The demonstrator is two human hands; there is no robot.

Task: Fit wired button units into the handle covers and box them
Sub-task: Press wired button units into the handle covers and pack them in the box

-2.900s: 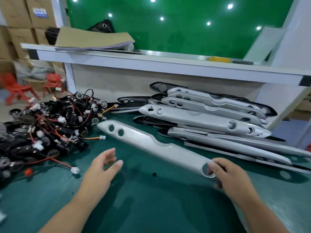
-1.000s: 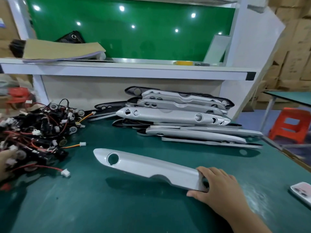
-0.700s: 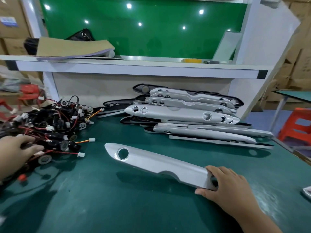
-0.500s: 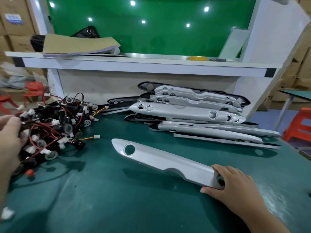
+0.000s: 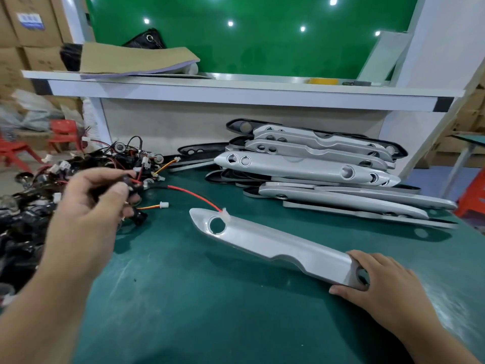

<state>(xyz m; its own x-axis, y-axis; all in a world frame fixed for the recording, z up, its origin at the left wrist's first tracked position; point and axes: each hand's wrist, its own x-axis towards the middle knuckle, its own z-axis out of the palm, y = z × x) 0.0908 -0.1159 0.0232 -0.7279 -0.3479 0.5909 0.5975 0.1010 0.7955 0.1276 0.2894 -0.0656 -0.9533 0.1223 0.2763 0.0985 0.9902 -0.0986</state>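
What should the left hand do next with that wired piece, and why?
Probably feed the white connector through the round hole of the handle cover. The left hand pinches the button unit, its connector lies at that hole, and the right hand steadies the cover.

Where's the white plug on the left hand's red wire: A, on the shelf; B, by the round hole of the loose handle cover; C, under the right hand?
B: the white plug shows at the hole's rim on the handle cover; its wire leads to the left hand.
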